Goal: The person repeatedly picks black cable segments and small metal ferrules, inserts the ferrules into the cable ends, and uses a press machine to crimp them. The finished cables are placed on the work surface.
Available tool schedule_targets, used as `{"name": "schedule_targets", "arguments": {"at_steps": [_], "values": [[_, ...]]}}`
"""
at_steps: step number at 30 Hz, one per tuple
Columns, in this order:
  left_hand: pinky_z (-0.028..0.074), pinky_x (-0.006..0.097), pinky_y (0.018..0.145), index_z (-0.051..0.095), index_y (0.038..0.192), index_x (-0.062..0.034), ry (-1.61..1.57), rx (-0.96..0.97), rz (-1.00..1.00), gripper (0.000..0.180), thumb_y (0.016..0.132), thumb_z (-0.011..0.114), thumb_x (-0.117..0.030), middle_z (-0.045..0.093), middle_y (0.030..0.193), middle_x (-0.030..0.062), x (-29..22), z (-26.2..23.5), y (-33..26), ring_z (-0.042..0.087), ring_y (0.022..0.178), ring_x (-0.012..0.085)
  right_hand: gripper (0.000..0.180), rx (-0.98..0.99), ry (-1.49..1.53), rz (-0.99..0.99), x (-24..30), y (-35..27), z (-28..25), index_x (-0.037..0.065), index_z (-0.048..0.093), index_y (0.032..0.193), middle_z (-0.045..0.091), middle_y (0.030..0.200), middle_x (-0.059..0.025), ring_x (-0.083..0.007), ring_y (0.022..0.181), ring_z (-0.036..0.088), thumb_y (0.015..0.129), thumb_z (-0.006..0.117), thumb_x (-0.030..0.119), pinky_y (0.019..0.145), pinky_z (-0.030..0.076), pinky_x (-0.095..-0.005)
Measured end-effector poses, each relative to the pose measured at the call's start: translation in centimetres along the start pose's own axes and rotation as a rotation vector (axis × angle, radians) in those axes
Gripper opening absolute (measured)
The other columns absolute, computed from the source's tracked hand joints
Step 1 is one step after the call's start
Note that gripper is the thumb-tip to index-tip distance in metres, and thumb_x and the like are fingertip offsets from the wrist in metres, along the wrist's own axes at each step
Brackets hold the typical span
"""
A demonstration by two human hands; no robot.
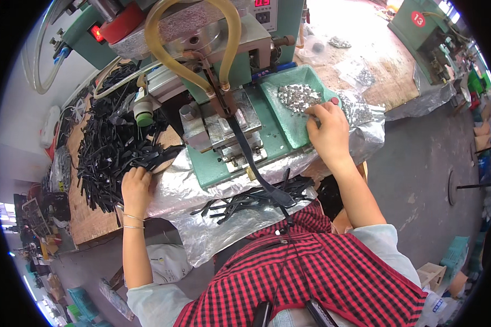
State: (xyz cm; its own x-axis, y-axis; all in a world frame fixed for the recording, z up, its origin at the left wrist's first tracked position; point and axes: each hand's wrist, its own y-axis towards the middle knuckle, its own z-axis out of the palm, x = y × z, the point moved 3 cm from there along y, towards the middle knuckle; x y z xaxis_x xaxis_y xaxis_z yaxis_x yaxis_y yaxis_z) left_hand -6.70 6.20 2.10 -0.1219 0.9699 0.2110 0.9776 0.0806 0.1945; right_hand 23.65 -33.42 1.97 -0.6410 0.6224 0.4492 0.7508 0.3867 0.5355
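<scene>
My left hand (136, 188) rests on the near edge of a big heap of black straps (112, 147) on the wooden bench, fingers curled into the straps. My right hand (327, 131) reaches into a green tray (289, 128) and its fingertips pinch among a pile of small silver metal pieces (299, 98). Between the hands stands a green press machine (223, 82) with yellow hoses. One black strap (251, 152) lies across the machine's metal bed and hangs down toward me.
Silver foil (213, 229) covers the bench front, with several loose black straps (256, 199) on it. A white and green bottle (143, 111) stands left of the machine. A second green machine (425, 27) sits at the far right. Grey floor lies to the right.
</scene>
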Motion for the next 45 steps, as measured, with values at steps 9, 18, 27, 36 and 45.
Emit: {"name": "schedule_targets", "arguments": {"at_steps": [9,18,27,36,45], "values": [[0.055,0.031,0.071,0.068,0.098,0.0009,-0.528,-0.502,-0.458,0.01,0.093,0.073,-0.005,0.071,0.092,0.0078,2.5,-3.5,6.7,0.072,0.081,0.0191,0.008,0.008,-0.09,-0.085,1.2,1.3,0.1,0.007,0.069,0.086,0.066,0.094,-0.0102,-0.0333,0.094,0.065,0.082,0.075,0.009,0.078,0.053,-0.0461],[0.053,0.021,0.054,0.069,0.121,-0.0004,-1.611,-0.641,-0.913,0.031,0.108,0.062,-0.027,0.074,0.097,0.0093,-5.6,2.2,4.5,0.073,0.072,0.0148,0.016,-0.015,0.469,0.282,0.6,-0.1,-2.0,0.002,0.076,0.108,0.076,0.097,-0.0083,-0.0196,0.092,0.071,0.094,0.069,0.002,0.089,0.054,-0.0315],[0.053,0.021,0.058,0.068,0.109,-0.0024,-1.589,-0.837,-0.741,0.025,0.109,0.06,-0.026,0.076,0.1,0.0129,-6.8,-2.4,7.9,0.073,0.075,0.0159,0.025,-0.134,1.012,0.007,12.0,3.1,0.7,-0.001,0.072,0.113,0.074,0.106,-0.0091,-0.0183,0.095,0.071,0.088,0.076,-0.001,0.089,0.055,-0.0311],[0.059,0.031,0.057,0.063,0.112,0.0083,-1.058,-1.117,-0.025,0.025,0.107,0.06,-0.016,0.072,0.1,0.0266,-13.0,-18.2,9.9,0.071,0.069,0.027,0.052,0.13,1.325,0.291,15.7,3.5,-1.9,-0.003,0.052,0.138,0.069,0.123,-0.0164,-0.0176,0.118,0.064,0.089,0.068,-0.004,0.105,0.048,-0.0339],[0.041,0.025,0.048,0.077,0.101,-0.0089,-0.446,-0.898,0.363,0.028,0.077,0.09,-0.014,0.077,0.106,0.0111,-19.1,-11.9,12.4,0.057,0.056,0.011,0.054,0.154,0.965,0.272,6.4,5.4,-1.6,0.01,0.06,0.142,0.069,0.123,-0.0095,-0.0201,0.119,0.063,0.09,0.071,0.002,0.108,0.049,-0.0358]]}}
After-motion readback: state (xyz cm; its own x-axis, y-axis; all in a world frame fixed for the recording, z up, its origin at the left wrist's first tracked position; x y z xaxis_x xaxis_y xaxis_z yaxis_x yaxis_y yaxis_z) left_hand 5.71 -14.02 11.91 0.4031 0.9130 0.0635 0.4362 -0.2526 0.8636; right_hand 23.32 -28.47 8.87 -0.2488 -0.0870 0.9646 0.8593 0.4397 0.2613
